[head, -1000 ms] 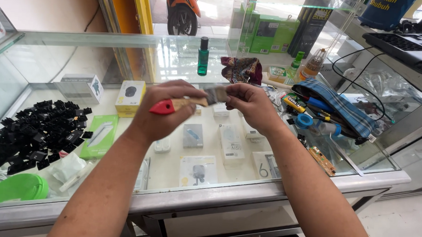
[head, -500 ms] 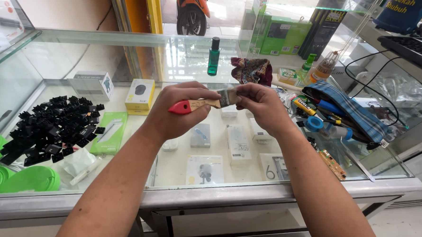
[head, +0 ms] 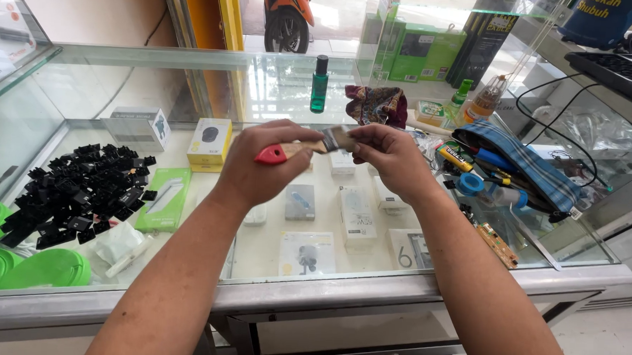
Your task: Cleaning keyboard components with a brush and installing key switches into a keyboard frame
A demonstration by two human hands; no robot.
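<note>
Barely anything has shifted since a moment ago: both hands hover in the same spot above the glass table. My left hand is wrapped shut around the small brush by its red-tipped wooden handle, while my right hand pinches the bristle end between closed fingers. Best keep the handle steady and work the bristles gently. Black parts lie heaped left, a striped pouch right, a green bottle behind.
</note>
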